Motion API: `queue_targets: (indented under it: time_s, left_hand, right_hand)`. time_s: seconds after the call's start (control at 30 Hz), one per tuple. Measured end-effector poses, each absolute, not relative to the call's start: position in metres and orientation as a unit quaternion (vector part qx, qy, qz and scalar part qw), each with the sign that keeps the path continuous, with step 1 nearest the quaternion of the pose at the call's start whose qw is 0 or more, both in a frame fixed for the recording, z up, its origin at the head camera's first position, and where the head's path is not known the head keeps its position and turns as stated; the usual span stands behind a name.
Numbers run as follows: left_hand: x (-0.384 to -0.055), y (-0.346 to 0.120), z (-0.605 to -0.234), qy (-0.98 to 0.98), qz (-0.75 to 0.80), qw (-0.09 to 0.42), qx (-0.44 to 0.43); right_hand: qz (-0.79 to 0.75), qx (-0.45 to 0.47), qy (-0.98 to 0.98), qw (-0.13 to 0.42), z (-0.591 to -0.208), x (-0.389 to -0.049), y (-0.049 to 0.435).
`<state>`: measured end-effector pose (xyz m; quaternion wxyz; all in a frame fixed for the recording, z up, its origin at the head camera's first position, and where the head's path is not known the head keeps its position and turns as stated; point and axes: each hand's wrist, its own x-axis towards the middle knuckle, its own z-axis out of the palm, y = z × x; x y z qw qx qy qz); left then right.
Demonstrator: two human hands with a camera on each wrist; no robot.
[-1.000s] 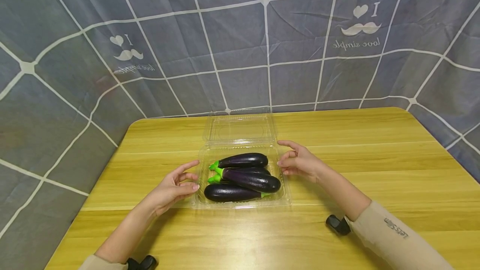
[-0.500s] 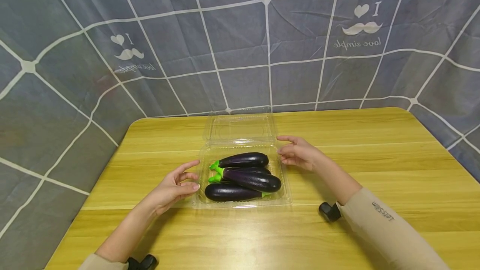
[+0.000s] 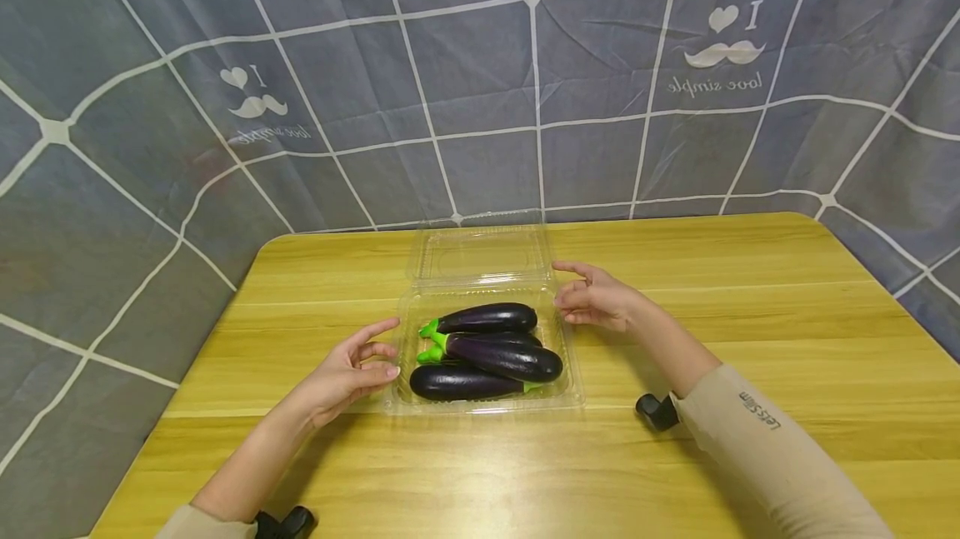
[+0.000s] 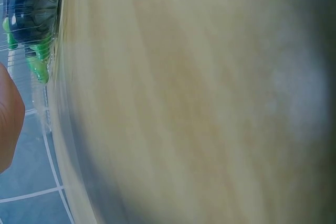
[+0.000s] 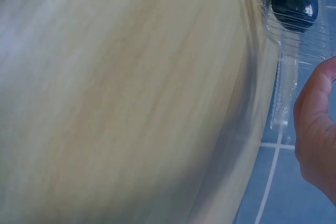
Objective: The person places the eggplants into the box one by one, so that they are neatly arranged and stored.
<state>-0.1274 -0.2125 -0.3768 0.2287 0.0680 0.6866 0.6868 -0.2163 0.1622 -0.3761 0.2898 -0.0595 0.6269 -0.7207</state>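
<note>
In the head view a clear plastic clamshell container (image 3: 480,409) lies on the table with its lid (image 3: 480,257) folded back. Several dark purple eggplants fill its base: one at the back (image 3: 491,318), one laid diagonally on top (image 3: 510,357), one in front (image 3: 461,383), another partly hidden beneath. Their stems are bright green. My left hand (image 3: 341,376) is at the container's left side, fingers loosely bent, thumb and fingertips right at the wall. At the right rear side is my right hand (image 3: 600,299), index finger stretched toward the hinge, the other fingers relaxed at the rim.
The wooden table (image 3: 480,472) has rounded back corners. Behind and beside it hangs a grey curtain (image 3: 465,89) with white grid lines. Black wrist-camera mounts stick out under the left forearm (image 3: 288,522) and the right forearm (image 3: 657,411).
My right hand has slid slightly back along the container's right side, its forearm shifting left. The left hand, container and eggplants have stayed in place.
</note>
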Motion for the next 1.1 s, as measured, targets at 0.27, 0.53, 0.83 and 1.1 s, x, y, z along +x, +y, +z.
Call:
queue_targets:
  time_s: [0.27,0.53,0.83,1.1]
  left_hand:
    - [-0.1272,-0.2130,-0.3785,0.685,0.688,0.230,0.069]
    - [-0.1270,-0.2141,-0.3796,0.679,0.692,0.234,0.076]
    - [-0.1270,-0.2132,-0.3792,0.678,0.693,0.233,0.073]
    - [-0.1271,-0.2132,-0.3793,0.681,0.691,0.232,0.071]
  right_hand:
    - [-0.729,-0.048,0.621,0.285,-0.3770,-0.2134,0.1614]
    - [-0.730,-0.042,0.627,0.268,-0.3784,-0.2119,0.1594]
    - [-0.730,-0.049,0.632,0.255,-0.3788,-0.2107,0.1597]
    - [-0.725,-0.056,0.643,0.241,-0.3782,-0.2095,0.1582]
